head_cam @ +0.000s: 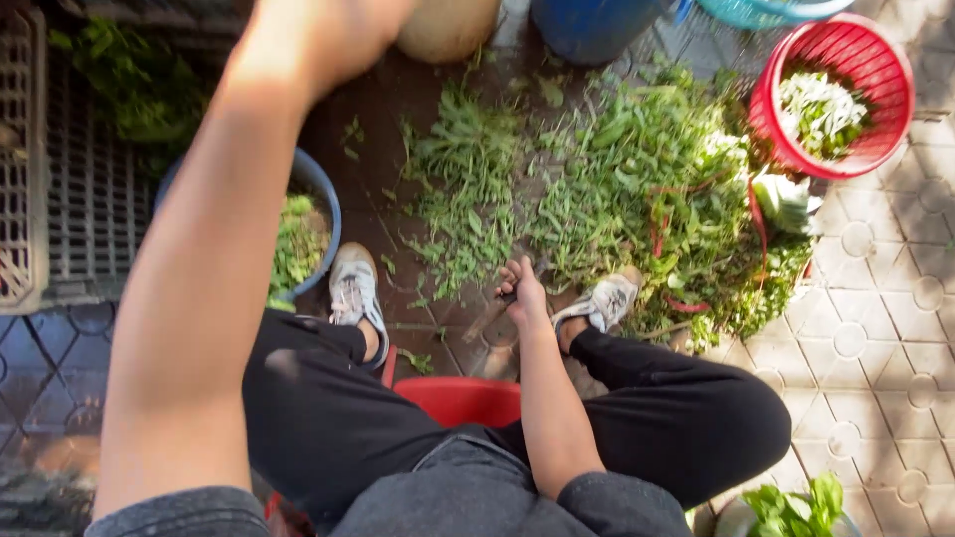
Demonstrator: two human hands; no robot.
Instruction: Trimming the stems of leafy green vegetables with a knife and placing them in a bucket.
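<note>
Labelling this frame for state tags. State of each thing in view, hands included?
right hand: lowered between the shoes, grip shut on a knife
knife: held, blade pointing down-left
left hand: raised, blurred, grip unclear
red basket: upright, partly filled with greens
blue basin: upright, holding greens
loose greens: spread on the ground

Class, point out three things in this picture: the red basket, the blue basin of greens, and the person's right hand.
red basket (875, 60): head view, on its inner wall.
blue basin (320, 184): head view, on its rim.
right hand (524, 286): head view, on the back of the hand.
</note>
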